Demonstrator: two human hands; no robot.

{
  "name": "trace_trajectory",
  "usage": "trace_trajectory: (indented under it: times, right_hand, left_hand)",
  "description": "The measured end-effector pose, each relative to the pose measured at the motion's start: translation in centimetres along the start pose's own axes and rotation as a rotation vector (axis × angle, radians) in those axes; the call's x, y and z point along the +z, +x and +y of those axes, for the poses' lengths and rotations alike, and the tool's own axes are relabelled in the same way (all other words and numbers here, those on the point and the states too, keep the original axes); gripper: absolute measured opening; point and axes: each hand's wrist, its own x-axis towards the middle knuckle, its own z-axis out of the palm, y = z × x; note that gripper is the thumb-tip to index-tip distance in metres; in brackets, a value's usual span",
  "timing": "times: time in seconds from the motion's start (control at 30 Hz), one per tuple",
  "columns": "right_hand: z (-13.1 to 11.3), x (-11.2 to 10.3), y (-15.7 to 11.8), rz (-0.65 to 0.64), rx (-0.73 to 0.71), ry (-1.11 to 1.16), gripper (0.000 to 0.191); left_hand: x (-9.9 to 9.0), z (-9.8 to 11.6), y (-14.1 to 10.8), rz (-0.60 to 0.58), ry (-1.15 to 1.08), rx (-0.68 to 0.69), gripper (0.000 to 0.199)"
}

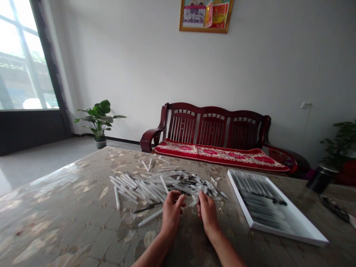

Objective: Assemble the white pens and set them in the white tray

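A loose pile of white pen-like tubes (150,187), mixed with thin black pieces, lies on the table just beyond my hands. My left hand (172,211) is closed, its fingers curled and thumb towards the right. One white tube (164,184) shows right behind its knuckles; whether the hand grips it I cannot tell. Facing it a short gap away, my right hand (207,210) has its thumb and fingers pressed together. A small pale piece (202,189) appears at its fingertips, too blurred to name. Near the left wrist lie another white tube (150,217) and a thin black stick (147,207).
On the right, a shallow white tray (300,237) holds rows of black-and-clear pens (258,207). A dark cup (322,178) and a black cable (335,207) are farther right on the patterned table (69,222). Beyond stands a wooden bench (214,129).
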Motion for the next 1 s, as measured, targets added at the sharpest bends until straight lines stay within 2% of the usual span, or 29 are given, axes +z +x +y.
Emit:
trace_trajectory:
  times: [0.07, 0.13, 0.27, 0.37, 0.47, 0.57, 0.63, 0.8, 0.9, 1.0]
  right_hand:
    - [-0.1, -0.8, 0.3, 0.092, -0.134, -0.136, 0.054]
    - [-0.3, -1.3, 0.2, 0.112, -0.245, -0.238, 0.053]
    - [-0.5, -0.9, -1.0, -0.029, -0.359, -0.227, 0.051]
    - [-0.4, -0.5, -1.4, -0.126, -0.299, -0.116, 0.049]
    - [0.2, -1.1, -0.4, -0.08, -0.218, -0.106, 0.046]
    - [1.1, -2.5, 1.2, 0.065, -0.296, -0.379, 0.025]
    - [1.6, -3.4, 1.9, 0.097, -0.379, -0.573, 0.024]
    - [1.2, -3.6, 1.8, -0.019, -0.53, -0.804, 0.038]
    - [0.4, -2.8, 1.2, -0.1, -0.621, -0.905, 0.035]
    - [0.0, -2.1, 0.9, -0.153, -0.648, -1.015, 0.028]
  left_hand:
    - [-0.4, 0.0, 0.2, 0.079, 0.071, 0.114, 0.029]
    - [-0.6, 0.1, 0.1, 0.11, 0.176, 0.228, 0.024]
    - [-0.8, 0.2, -0.1, 0.043, 0.448, 0.311, 0.019]
    - [-0.9, 0.2, -0.1, 0.028, 0.496, 0.337, 0.01]
    - [-1.0, 0.1, 0.2, 0.063, 0.439, 0.355, 0.015]
    - [-1.0, -0.2, 0.5, 0.095, 0.343, 0.325, 0.03]
    - [-1.0, -0.3, 0.7, 0.099, 0.272, 0.26, 0.039]
    - [-0.9, -0.6, 1.3, 0.112, 0.135, 0.107, 0.048]
    - [-1.0, -0.7, 1.6, 0.154, 0.073, 0.05, 0.049]
    - [-1.0, -0.7, 1.7, 0.169, -0.003, 0.019, 0.048]
